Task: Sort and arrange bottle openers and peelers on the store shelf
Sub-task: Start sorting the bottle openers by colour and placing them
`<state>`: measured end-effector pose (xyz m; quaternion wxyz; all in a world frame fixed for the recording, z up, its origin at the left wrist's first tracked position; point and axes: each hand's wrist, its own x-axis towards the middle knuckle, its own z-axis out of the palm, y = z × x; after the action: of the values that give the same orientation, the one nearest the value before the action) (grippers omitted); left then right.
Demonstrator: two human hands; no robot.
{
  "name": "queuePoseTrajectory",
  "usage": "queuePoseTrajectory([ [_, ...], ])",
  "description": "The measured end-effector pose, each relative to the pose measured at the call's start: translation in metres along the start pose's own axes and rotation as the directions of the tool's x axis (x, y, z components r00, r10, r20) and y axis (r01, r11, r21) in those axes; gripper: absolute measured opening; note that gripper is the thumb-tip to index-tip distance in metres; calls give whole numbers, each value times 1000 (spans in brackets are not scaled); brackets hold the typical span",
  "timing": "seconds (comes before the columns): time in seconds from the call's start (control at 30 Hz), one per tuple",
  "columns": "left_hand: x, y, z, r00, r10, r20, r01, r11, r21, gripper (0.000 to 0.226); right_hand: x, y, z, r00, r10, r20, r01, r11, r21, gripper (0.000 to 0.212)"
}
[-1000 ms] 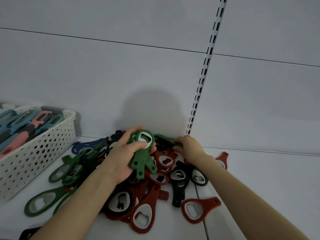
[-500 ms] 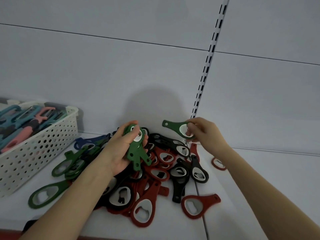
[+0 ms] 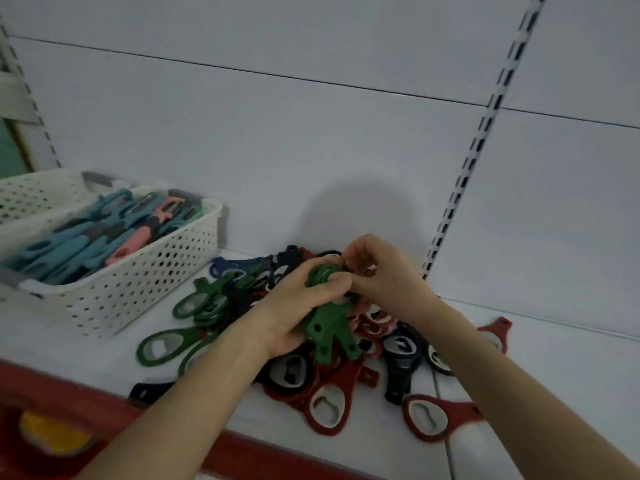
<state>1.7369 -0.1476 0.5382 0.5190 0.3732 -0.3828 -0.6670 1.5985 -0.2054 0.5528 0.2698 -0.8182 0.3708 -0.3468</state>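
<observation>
I am watching the left hand gripping a stack of green bottle openers, fingers wrapped round the handles so they are fanning out below the palm. It is hovering just above the mixed pile of openers. The right hand is curling its fingertips onto the head end of that stack, pinching there, apparently squaring the heads so the greens are lining up as one colour group. More loose green openers are lying to the left of the pile. The white shelf is carrying it all, with a perforated basket of peelers sitting well to the left. A slotted upright is running up the pale back panel.
</observation>
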Motion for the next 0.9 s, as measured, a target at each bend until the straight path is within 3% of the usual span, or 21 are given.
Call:
queuePoseTrajectory([
  [0.1,-14,2,-17,984,87,-156,-94,995,-42,31,9,-2,19,999,11,46,-16,991,130,13],
  [0.23,-47,12,-50,917,219,-333,-248,968,-47,29,29,-10,51,993,-38,109,32,998,49,6],
  [0.33,-77,17,-76,831,279,-481,-345,937,-53,25,42,-30,79,958,-124,258,142,989,-51,6],
  [0.4,-94,19,-90,777,298,-554,-384,922,-43,22,47,-43,96,893,-166,417,219,972,-82,11],
  [0.5,-116,19,-104,738,296,-607,-412,909,-58,22,47,-56,117,721,-181,668,344,931,-119,24],
  [0.63,-131,15,-115,731,292,-617,-421,904,-70,19,45,-57,130,624,-114,773,487,831,-271,48],
  [0.7,-133,13,-117,731,287,-618,-410,910,-63,20,46,-56,131,630,-99,770,517,793,-322,48],
  [0.9,-131,13,-119,744,263,-614,-391,917,-82,23,58,-47,122,776,-33,630,393,806,-442,26],
])
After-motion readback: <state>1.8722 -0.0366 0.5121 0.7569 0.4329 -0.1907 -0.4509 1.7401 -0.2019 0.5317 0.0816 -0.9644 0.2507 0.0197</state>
